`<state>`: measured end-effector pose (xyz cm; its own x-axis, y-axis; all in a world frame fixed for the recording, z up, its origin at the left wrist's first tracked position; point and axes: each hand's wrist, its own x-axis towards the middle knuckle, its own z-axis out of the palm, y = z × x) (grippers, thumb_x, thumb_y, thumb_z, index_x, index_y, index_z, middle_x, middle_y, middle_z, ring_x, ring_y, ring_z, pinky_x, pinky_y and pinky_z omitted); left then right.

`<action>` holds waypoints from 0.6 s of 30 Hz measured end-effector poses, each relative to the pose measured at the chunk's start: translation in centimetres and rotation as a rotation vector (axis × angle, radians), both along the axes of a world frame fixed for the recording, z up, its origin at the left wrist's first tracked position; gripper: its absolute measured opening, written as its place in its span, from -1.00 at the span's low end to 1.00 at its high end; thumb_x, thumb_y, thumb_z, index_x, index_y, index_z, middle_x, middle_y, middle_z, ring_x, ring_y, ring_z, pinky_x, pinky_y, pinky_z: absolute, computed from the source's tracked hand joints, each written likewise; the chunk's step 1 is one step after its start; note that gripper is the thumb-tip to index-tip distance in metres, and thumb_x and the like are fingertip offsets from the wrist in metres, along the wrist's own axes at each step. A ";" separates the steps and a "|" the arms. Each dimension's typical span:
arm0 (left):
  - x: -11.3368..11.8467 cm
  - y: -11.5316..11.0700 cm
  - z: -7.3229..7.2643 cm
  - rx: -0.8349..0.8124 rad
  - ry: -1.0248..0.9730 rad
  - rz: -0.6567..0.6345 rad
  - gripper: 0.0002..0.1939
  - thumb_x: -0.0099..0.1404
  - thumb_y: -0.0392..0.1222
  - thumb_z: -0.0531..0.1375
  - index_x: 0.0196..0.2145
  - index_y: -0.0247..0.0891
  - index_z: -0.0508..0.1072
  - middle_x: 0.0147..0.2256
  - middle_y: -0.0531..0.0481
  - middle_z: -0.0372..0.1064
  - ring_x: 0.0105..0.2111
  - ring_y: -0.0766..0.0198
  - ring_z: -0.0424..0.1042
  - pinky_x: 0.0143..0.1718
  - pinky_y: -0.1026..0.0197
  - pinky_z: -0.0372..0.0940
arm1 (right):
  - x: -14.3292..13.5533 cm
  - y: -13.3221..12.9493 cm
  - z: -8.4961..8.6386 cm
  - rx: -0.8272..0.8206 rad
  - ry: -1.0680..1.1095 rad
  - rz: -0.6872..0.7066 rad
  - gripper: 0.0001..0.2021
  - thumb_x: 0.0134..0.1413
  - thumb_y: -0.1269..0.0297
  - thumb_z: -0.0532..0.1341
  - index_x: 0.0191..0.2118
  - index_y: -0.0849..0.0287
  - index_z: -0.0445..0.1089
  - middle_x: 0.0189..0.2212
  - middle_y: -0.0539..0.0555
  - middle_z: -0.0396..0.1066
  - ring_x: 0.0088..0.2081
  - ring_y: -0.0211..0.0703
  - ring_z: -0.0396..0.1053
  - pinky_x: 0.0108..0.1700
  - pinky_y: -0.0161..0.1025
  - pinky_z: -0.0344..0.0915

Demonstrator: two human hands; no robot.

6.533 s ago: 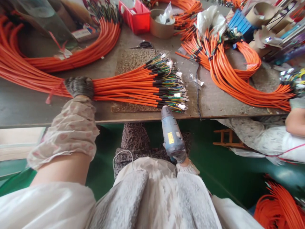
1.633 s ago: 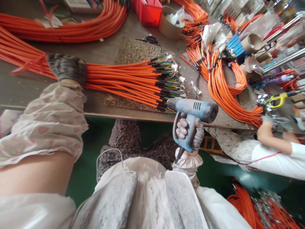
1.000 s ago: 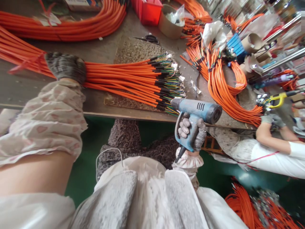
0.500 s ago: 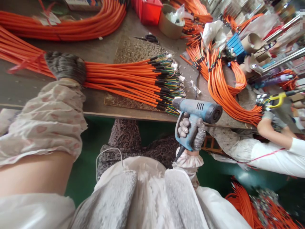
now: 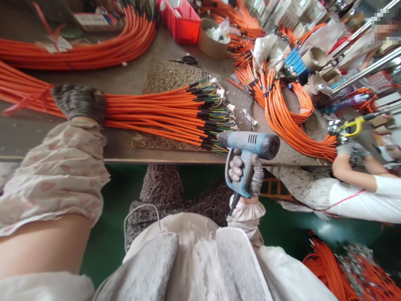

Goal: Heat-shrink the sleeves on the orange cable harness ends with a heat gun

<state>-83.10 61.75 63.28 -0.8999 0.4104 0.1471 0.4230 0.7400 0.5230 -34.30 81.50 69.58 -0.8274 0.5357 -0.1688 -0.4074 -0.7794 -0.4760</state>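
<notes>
My left hand, in a dark grey knitted glove, lies closed over a bundle of orange cables on the bench. The cables fan out to the right and end in black sleeves with thin coloured wires. A red tie wraps the bundle just left of the glove. In my right hand, gloved in light grey, is a blue heat gun, gripped by its handle at the bench's front edge. Its nozzle points left, close to the nearest wire ends. A rough brown board lies under the cables.
Behind lies another curved orange cable bundle. Scissors, a red bin and a cardboard ring stand beyond the board. Rightward are looped cables and a co-worker's hands near a yellow-handled tool. More cables lie low at right.
The whole view has shifted, so the bench sits slightly lower and further left. Both hands keep their grips, and the heat gun's nozzle stays near the wire ends.
</notes>
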 end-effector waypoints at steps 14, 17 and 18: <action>-1.4 -0.2 -0.4 -0.282 0.281 0.075 -0.31 0.41 0.05 -0.13 0.03 -0.49 0.61 0.04 -0.52 0.54 0.17 -0.30 0.40 0.26 -0.31 0.14 | -2.1 -0.6 0.4 -0.126 -0.020 0.020 -0.54 0.08 0.10 0.41 0.03 0.21 0.37 -0.45 -0.13 0.39 -0.56 -0.38 0.27 -0.61 -0.46 0.23; -1.6 -0.1 -0.5 -0.345 0.296 0.071 -0.31 0.42 0.01 -0.16 0.02 -0.48 0.63 -0.02 -0.49 0.56 0.15 -0.29 0.42 0.26 -0.27 0.18 | -2.3 -0.5 0.5 -0.144 -0.010 0.013 -0.56 0.11 0.10 0.39 0.02 0.22 0.37 -0.46 -0.12 0.40 -0.57 -0.38 0.27 -0.62 -0.45 0.22; -1.7 -0.1 -0.5 -0.351 0.296 0.076 -0.30 0.42 0.01 -0.17 0.01 -0.49 0.64 -0.03 -0.49 0.55 0.15 -0.29 0.43 0.27 -0.26 0.17 | -2.3 -0.5 0.5 -0.144 -0.002 0.012 -0.56 0.11 0.10 0.39 0.02 0.22 0.37 -0.46 -0.12 0.40 -0.57 -0.38 0.28 -0.62 -0.45 0.21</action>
